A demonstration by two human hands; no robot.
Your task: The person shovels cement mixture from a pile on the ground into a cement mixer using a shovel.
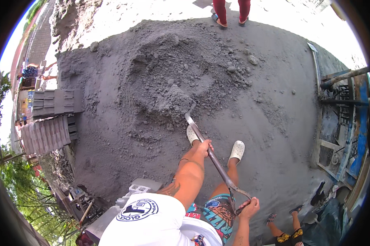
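A shovel [218, 165] slants across the middle, its blade end in a broad heap of grey, crumbly sand-like material [156, 61]. A clump of the material hides most of the blade. My left hand [205, 146] is closed round the lower shaft, just above the metal neck. Lower and to the right, my right hand [249, 208] grips the frame of the handle at the shovel's top end. My feet, in white clogs [236, 150], stand at the heap's near edge, either side of the shaft.
At the top stands a person in red trousers [220, 10]; another person's legs [296, 223] show at lower right. Grey blocks [53, 102] are stacked at left, near a corrugated sheet [45, 134]. A metal frame machine with blue parts [360, 127] lines the right side.
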